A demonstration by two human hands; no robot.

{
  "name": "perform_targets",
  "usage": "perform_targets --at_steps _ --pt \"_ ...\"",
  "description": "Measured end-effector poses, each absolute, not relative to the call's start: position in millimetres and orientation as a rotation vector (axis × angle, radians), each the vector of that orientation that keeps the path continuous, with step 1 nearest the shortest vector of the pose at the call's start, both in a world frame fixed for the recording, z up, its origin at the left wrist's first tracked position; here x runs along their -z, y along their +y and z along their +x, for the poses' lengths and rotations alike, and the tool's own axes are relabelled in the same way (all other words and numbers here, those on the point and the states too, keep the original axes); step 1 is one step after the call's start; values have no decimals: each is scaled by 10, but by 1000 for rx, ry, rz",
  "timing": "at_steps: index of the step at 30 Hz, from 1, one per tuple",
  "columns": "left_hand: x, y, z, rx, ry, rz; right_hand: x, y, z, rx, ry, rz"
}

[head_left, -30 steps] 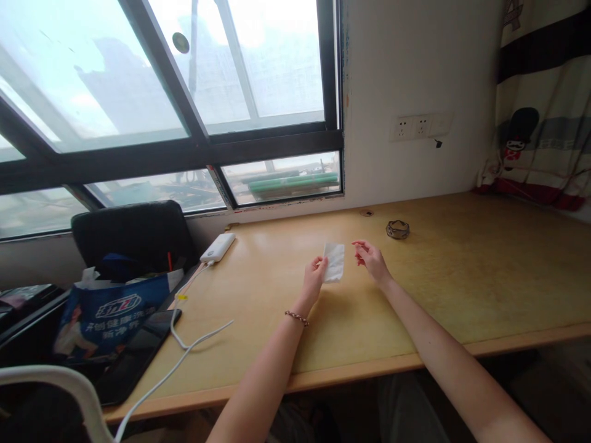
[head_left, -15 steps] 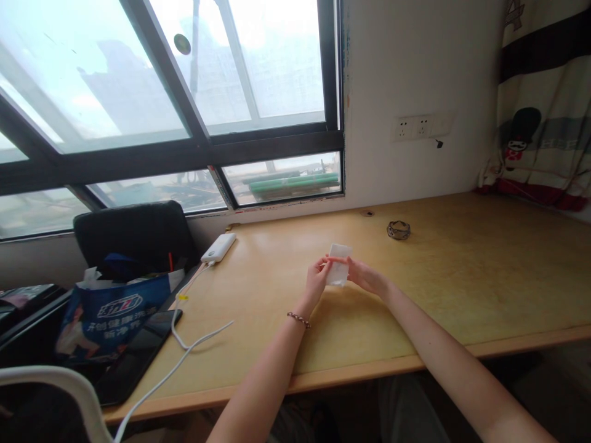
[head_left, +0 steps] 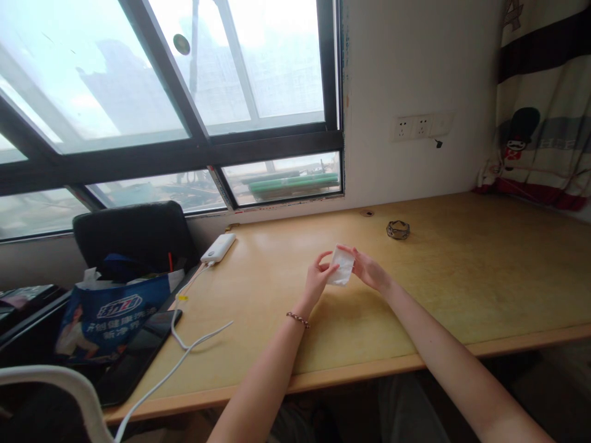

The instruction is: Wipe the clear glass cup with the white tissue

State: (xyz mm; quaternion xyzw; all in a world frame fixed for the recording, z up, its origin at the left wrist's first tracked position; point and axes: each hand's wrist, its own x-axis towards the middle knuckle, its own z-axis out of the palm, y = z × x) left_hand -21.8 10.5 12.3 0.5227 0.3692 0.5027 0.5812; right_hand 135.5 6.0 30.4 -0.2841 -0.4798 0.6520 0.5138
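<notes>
Right now my left hand [head_left: 316, 280] and right hand [head_left: 367, 269] both pinch a small white folded wipe [head_left: 342, 268] between fingertips, fingers loosely curled, above the wooden surface [head_left: 462, 277].

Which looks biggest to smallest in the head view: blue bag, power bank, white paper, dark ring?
1. blue bag, by far the largest, though it is also nearest the camera.
2. power bank.
3. white paper and dark ring: about alike, and the ring lies farther off, so unranked.
</notes>
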Motion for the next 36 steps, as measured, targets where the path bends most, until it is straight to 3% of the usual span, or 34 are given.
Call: perform_targets --at_steps 18,36 --pt "-59 21 -196 -781 670 1298 -216 201 1451 -1543 -941 -633" --pt "57 232 -250 -1204 951 1174 -166 313 1501 -1338 -629 -701"
